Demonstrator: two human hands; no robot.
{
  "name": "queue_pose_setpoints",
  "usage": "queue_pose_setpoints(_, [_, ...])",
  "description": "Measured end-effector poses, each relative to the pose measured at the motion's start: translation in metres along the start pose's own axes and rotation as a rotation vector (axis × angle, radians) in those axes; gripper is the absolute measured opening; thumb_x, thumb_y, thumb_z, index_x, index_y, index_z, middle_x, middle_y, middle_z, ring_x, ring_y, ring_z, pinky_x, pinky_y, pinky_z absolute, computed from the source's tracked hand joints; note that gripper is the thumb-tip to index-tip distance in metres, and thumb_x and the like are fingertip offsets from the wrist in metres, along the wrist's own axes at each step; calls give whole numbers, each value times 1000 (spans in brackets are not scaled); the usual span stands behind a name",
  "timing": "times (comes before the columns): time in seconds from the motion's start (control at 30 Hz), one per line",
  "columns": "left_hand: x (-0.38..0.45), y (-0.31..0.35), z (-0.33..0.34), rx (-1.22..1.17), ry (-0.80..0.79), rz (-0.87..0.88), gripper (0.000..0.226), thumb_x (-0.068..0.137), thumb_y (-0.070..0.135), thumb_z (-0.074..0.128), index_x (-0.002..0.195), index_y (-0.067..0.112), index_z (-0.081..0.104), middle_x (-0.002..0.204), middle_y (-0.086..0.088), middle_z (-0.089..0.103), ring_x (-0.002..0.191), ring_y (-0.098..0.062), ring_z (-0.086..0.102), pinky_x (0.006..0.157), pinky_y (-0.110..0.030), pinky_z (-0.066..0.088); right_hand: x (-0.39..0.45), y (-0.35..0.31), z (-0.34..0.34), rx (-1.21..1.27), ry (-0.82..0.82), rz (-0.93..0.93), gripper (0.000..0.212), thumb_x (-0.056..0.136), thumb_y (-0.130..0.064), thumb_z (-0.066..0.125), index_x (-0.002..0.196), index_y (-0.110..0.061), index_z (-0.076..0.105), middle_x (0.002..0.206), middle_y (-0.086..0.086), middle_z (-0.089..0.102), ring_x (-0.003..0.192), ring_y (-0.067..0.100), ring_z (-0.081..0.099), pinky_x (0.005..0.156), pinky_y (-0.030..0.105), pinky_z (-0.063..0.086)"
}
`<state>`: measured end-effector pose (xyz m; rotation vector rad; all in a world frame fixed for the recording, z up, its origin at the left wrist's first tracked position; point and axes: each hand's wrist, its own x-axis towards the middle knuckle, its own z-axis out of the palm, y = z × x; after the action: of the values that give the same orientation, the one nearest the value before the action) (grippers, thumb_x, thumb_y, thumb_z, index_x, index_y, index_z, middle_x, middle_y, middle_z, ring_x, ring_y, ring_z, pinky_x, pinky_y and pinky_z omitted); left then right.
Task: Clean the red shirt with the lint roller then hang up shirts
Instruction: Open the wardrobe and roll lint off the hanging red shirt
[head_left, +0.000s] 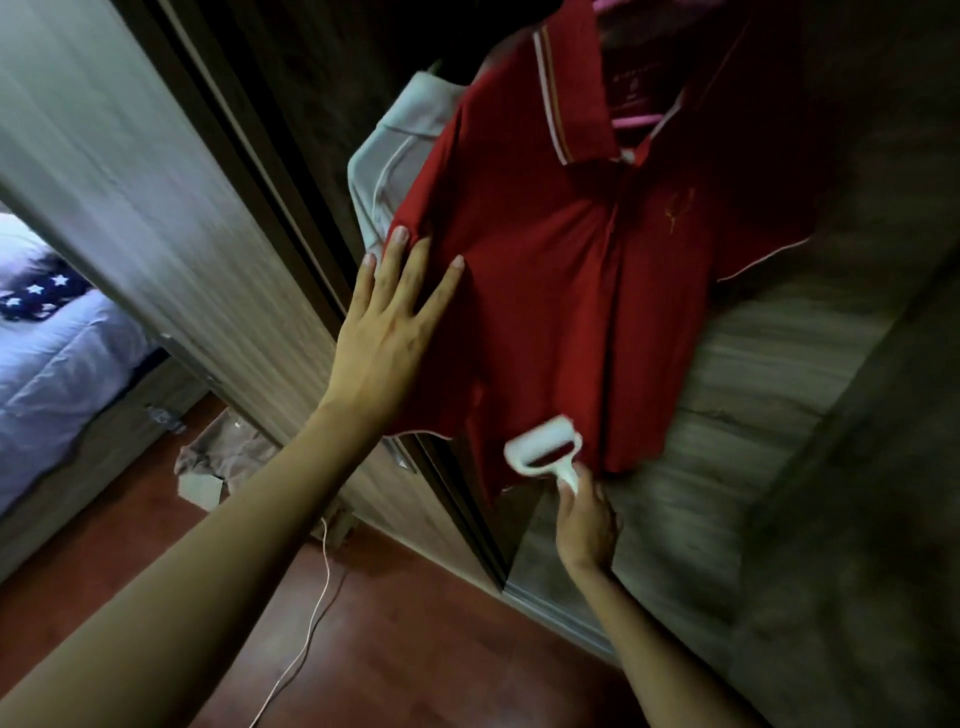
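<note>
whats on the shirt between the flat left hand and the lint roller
In the head view, only bare red polo shirt fabric lies between the left hand pressing it flat and the white lint roller held by the right hand.

Wood-grain wardrobe door (171, 208) swings across the left; a bed (57, 332) with pale bedding behind it; a star-patterned cloth (39, 296) at the bed's upper edge; a thin white cable (317, 597) trails over the reddish floor (415, 649).

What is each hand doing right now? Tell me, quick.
Left hand: open, straight fingers spread flat on the red shirt.
Right hand: closed, holding the lint roller by its handle at the shirt's hem.
</note>
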<state>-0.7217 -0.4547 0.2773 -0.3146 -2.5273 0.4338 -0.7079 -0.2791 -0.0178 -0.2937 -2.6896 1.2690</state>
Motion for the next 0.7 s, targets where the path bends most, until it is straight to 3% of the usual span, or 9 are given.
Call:
queue_pose_setpoints(0.1, [1,3,1,-17,5,5,57,95,18,20,152,16,22,155,-23,23,146,-39,8,118,-49,4,36,-30,-36,203,305,-113,35,94,-26,54,126,-13,55,112,15,64,101,36,60,85,44,47])
queue_pose_setpoints(0.2, [0,5,5,-24,20,11,57,97,10,32,152,16,20,155,-23,22,146,-39,7,118,-50,4,74,-59,-68,339,476,-140,35,95,-22,55,126,-4,55,111,18,63,102,28,56,85,32,40])
queue_pose_setpoints(0.3, [1,5,8,-28,30,13,63,95,7,45,153,16,20,155,-23,21,146,-38,6,118,-50,4,87,-57,-70,318,422,-113,36,96,-22,54,128,-7,54,113,18,63,103,31,58,83,33,41])
queue_pose_setpoints(0.4, [2,4,6,-28,34,12,63,93,7,40,152,16,22,154,-23,23,146,-39,8,117,-50,4,76,-17,-47,148,191,3,36,95,-24,54,130,-15,53,115,19,62,104,39,60,82,42,46])
queue_pose_setpoints(0.5, [1,0,6,-33,31,6,59,94,9,33,152,15,23,153,-24,25,146,-40,10,117,-51,7,51,23,-34,16,-34,229,36,96,-31,51,131,-23,50,125,12,60,111,35,59,85,43,47])
queue_pose_setpoints(0.6, [0,0,9,-36,34,7,57,95,15,21,152,15,23,152,-25,26,145,-41,11,117,-52,9,45,26,-40,41,27,255,37,96,-32,51,131,-21,51,124,13,62,110,35,59,84,40,46])
queue_pose_setpoints(0.7, [0,4,12,-45,44,2,58,95,15,17,152,15,24,152,-24,27,146,-40,11,117,-52,10,73,-6,-64,186,274,117,37,95,-27,54,131,-16,53,118,19,64,105,39,60,81,41,46])
